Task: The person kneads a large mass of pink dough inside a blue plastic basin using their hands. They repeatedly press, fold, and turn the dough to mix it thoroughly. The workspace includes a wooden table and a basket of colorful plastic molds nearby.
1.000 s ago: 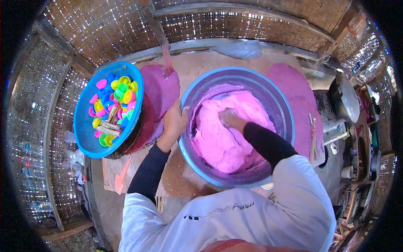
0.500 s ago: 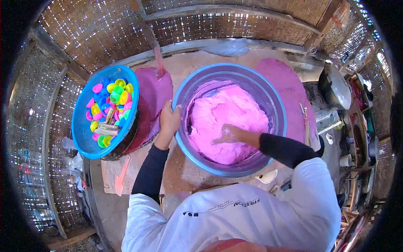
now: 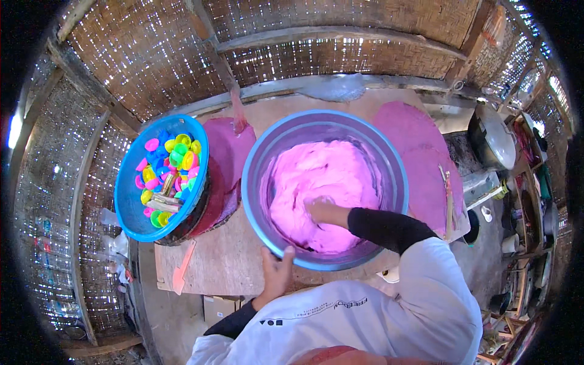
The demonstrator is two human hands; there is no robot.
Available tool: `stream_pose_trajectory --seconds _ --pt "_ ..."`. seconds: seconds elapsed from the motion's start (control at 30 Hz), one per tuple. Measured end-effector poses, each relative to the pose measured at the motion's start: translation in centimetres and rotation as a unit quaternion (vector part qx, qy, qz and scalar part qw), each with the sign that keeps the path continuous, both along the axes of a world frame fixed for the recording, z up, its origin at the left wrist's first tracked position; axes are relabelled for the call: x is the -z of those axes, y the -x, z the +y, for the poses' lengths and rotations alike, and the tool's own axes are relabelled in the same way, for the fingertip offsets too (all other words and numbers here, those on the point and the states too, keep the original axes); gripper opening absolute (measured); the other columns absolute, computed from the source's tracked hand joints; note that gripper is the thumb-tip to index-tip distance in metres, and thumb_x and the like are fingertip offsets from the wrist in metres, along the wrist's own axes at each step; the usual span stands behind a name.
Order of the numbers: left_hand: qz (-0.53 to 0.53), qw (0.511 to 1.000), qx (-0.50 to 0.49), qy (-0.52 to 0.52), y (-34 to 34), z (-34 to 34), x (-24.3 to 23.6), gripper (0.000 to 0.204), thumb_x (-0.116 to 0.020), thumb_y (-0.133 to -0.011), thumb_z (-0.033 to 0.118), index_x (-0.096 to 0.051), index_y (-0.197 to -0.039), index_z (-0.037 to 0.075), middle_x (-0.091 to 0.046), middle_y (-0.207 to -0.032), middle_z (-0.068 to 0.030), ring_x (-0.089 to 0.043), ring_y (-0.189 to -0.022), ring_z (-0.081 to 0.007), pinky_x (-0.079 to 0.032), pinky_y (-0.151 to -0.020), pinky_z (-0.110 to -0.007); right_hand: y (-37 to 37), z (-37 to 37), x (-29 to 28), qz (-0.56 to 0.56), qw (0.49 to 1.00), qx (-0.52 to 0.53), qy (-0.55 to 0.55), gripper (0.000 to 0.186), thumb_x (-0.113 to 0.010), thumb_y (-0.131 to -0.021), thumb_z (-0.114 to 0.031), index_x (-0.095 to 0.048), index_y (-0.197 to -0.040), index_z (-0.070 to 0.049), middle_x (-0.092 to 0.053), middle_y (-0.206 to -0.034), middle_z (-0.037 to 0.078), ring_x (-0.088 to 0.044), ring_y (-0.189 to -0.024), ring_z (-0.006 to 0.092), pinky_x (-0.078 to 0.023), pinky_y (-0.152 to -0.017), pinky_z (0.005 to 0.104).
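A large blue-grey plastic basin stands on the wooden board, holding a broad, soft mass of bright pink dough. My left hand grips the basin's near left rim, thumb upward at the edge and fingers against the outer wall. Reaching in over the right side, my right hand is pressed into the near middle of the dough. Its fingers are sunk in the pink mass and hidden, so their shape does not show. The dough has folds and a hollow around that hand.
A blue tub of colourful small plastic cups stands at the left, sticks on top. A pink spatula lies at the board's front left. Pink-stained patches mark the board at right. A lidded pot stands far right.
My left hand has shifted from the basin's left rim to its near left rim. The basin has turned, and my right hand has pushed deeper into the dough.
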State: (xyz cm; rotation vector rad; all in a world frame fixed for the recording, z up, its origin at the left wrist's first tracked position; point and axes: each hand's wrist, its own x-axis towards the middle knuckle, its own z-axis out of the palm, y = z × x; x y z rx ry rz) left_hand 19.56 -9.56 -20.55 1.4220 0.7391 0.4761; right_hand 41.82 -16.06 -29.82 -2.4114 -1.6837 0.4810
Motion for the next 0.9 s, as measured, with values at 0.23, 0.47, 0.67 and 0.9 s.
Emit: stream_pose_trajectory --seconds 0.23,0.47,0.67,0.9 --pt "0.006 0.934 -0.028 -0.357 -7.3 13.3 -0.5 0.034 -0.050 -0.090 0.029 -0.049 -0.107 -0.001 -0.051 -0.089 -0.0138 -0.052 -0.085 -0.0251 -0.040 -0.078 -0.036 -9.3 -7.9 -6.1 0.394 0.889 0.039 -0.228 0.022 -0.049 -0.087 -0.021 -0.055 -0.069 -0.008 -0.051 -0.061 0.002 -0.048 -0.055 0.0160 -0.040 -0.051 0.0330" --pt "0.074 0.941 0.115 -0.310 -12.9 14.7 -1.9 0.030 -0.047 -0.089 0.024 -0.046 -0.100 -0.004 -0.055 -0.089 -0.0284 -0.055 -0.085 -0.0422 -0.041 -0.074 -0.044 -20.2 -9.2 -2.1 0.449 0.846 0.198 -0.208 0.026 -0.049 -0.090 -0.035 -0.058 -0.087 -0.011 -0.052 -0.069 -0.003 -0.052 -0.065 0.0142 -0.041 -0.054 0.0305" --pt "0.096 0.935 0.094 -0.329 -12.8 13.4 -2.1 0.025 -0.053 -0.085 0.016 -0.045 -0.096 -0.004 -0.054 -0.082 -0.0258 -0.057 -0.078 -0.0384 -0.043 -0.070 -0.041 -21.9 -4.3 2.1 0.493 0.832 0.232 -0.104 0.032 -0.050 -0.087 -0.040 -0.056 -0.095 -0.010 -0.052 -0.079 0.001 -0.050 -0.075 0.0181 -0.041 -0.061 0.0343" --pt "0.126 0.933 0.092 -0.326 -12.6 13.6 -2.6 0.026 -0.054 -0.084 0.016 -0.044 -0.097 -0.005 -0.055 -0.082 -0.0274 -0.057 -0.078 -0.0400 -0.043 -0.069 -0.042 -20.9 -0.6 3.0 0.489 0.854 0.175 -0.033 0.042 -0.051 -0.084 -0.046 -0.054 -0.103 -0.009 -0.052 -0.091 0.005 -0.049 -0.087 0.0226 -0.041 -0.070 0.0387"
